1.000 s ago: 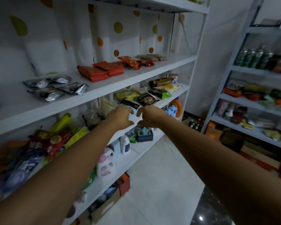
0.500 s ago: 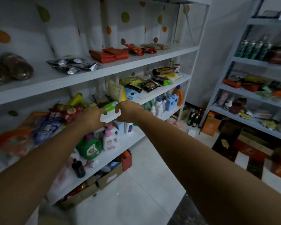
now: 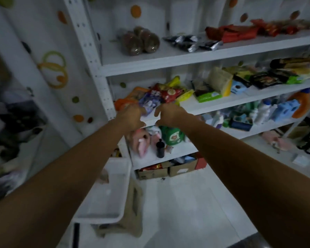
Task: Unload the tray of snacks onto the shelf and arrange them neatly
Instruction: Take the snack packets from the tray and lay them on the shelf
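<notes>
A blue-purple snack bag [image 3: 148, 104] lies at the front of a pile of snack packs [image 3: 166, 92] at the left end of the middle shelf [image 3: 222, 102]. My left hand [image 3: 131, 117] is curled at the bag's lower left side. My right hand [image 3: 170, 115] is curled at its lower right, thumb pointing toward the bag. Both hands sit at the shelf's front lip, and blur hides the exact grip. The white tray [image 3: 97, 216] rests on a beige stool [image 3: 132, 213] below my left arm, with nothing showing inside it.
The upper shelf [image 3: 168, 59] carries round brown packs [image 3: 140, 42], silver packs [image 3: 191, 43] and red packs [image 3: 231, 33]. Bottles and a green pouch [image 3: 172, 136] stand on the lower shelf. Cardboard boxes [image 3: 168, 170] sit on the floor beneath.
My view and both hands have shifted left along the middle shelf, from the green and dark packs to the snack pile at its left end. The tray and stool have come into view.
</notes>
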